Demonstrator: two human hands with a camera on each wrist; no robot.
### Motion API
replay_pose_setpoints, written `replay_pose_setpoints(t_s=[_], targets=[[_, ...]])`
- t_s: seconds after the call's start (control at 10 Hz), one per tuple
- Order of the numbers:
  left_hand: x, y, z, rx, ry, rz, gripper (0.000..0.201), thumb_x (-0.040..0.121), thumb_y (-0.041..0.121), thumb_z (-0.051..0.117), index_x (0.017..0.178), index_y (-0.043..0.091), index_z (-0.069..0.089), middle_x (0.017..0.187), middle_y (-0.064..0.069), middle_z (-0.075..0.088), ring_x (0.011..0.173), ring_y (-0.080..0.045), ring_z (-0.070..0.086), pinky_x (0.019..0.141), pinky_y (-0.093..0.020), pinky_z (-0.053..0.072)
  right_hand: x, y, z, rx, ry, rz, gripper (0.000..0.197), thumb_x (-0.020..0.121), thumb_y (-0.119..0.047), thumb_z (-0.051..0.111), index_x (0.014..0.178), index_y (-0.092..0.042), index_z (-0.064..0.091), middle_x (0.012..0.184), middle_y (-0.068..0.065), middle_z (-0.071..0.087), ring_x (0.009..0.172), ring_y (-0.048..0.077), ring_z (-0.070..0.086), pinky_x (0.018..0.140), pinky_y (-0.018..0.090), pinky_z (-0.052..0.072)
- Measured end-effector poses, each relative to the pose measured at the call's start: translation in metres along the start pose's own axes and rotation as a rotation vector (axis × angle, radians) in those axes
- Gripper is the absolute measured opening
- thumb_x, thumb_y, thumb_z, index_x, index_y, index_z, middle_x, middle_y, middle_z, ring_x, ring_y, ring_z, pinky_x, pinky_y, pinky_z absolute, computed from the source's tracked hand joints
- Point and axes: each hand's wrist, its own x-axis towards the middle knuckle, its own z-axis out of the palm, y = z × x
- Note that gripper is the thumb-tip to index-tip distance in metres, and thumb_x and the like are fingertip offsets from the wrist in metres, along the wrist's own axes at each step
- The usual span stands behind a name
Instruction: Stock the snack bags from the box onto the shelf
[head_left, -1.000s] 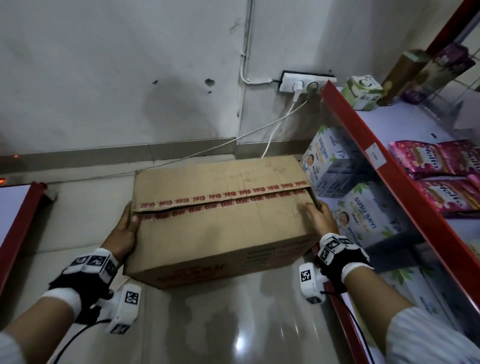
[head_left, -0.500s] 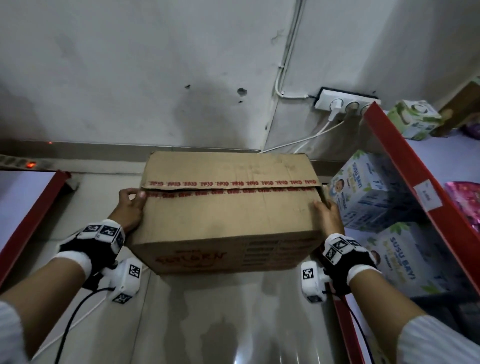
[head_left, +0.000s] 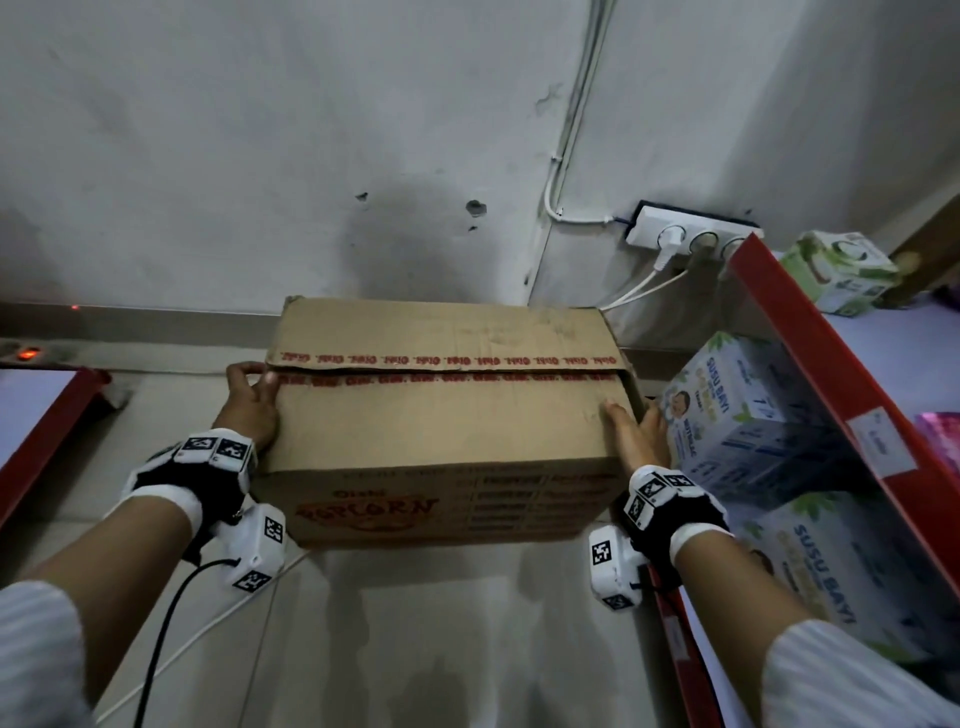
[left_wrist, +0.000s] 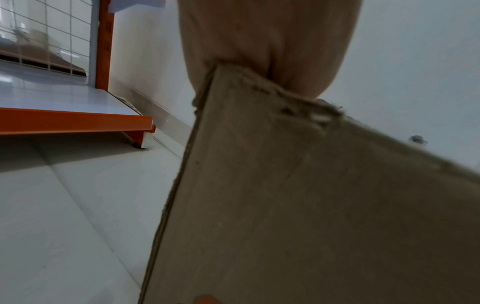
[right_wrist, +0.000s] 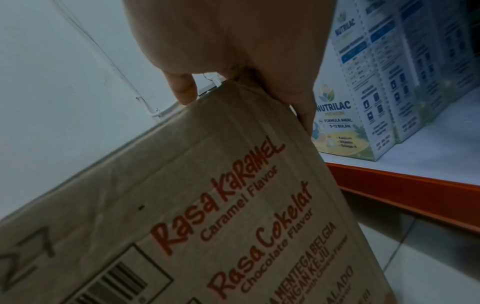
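Observation:
A brown cardboard box (head_left: 441, 426) printed with popcorn lettering sits in front of me, its top flaps down along a red-taped seam. No snack bags from inside it show. My left hand (head_left: 255, 382) grips the box's top left edge at the seam, thumb on top and fingers curled over the side. In the left wrist view the palm (left_wrist: 259, 41) covers a frayed corner of the box (left_wrist: 311, 205). My right hand (head_left: 635, 418) clamps the top right edge. The right wrist view shows its thumb (right_wrist: 182, 90) on one face of the box (right_wrist: 182, 205) and its fingers down the other.
A red-edged shelf (head_left: 831, 374) runs along the right with white baby-milk cartons (head_left: 727, 415) underneath, close to my right hand, and pink bags (head_left: 940, 431) at the far right. Another red-edged shelf (head_left: 47, 431) stands left. A power strip (head_left: 691, 236) hangs on the wall behind.
The box has swung square to the wall. My left hand has climbed from its left side to the taped seam; my right hand has stayed on the top right edge.

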Motion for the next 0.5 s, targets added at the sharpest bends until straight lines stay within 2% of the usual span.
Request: replay_pose_setpoints(t_s=[0.2, 0.3, 0.4, 0.5], targets=[[-0.006, 0.001, 0.002, 0.047, 0.066, 0.017, 0.034, 0.101, 0.034, 0.036, 0.126, 0.011, 0.038, 0.119, -0.029, 0.057, 0.103, -0.046, 0.055, 0.078, -0.039, 0.037, -0.003, -0.003, 0.002, -0.059, 0.016, -0.007, 0.066, 0.092, -0.043, 0.05, 0.146, -0.013, 0.025, 0.154, 0.01, 0.023, 0.139, 0.03, 0.026, 0.11, 0.038, 0.02], [-0.016, 0.002, 0.0, 0.081, 0.153, 0.073, 0.035, 0.099, 0.032, 0.04, 0.127, 0.01, 0.045, 0.124, -0.028, 0.055, 0.112, -0.044, 0.051, 0.087, -0.043, 0.04, -0.008, -0.004, -0.001, -0.163, 0.012, 0.025, 0.067, 0.097, -0.045, 0.039, 0.15, -0.013, 0.014, 0.158, 0.011, 0.012, 0.144, 0.033, 0.013, 0.115, 0.043, 0.01], [-0.026, 0.002, -0.006, 0.081, 0.219, 0.147, 0.036, 0.098, 0.027, 0.044, 0.128, 0.009, 0.048, 0.127, -0.026, 0.053, 0.118, -0.041, 0.047, 0.094, -0.044, 0.039, -0.018, -0.008, -0.004, -0.274, 0.068, -0.058, 0.062, 0.098, -0.041, 0.037, 0.15, -0.015, 0.016, 0.158, 0.01, 0.014, 0.144, 0.035, 0.011, 0.115, 0.047, 0.01], [-0.042, 0.007, -0.018, 0.0, 0.289, 0.28, 0.028, 0.094, 0.016, 0.052, 0.118, 0.003, 0.055, 0.119, -0.024, 0.056, 0.115, -0.037, 0.05, 0.093, -0.042, 0.04, -0.034, -0.022, -0.009, -0.297, 0.184, -0.409, 0.048, 0.09, -0.017, 0.052, 0.137, -0.01, 0.044, 0.14, 0.018, 0.042, 0.132, 0.034, 0.028, 0.108, 0.04, 0.022]])
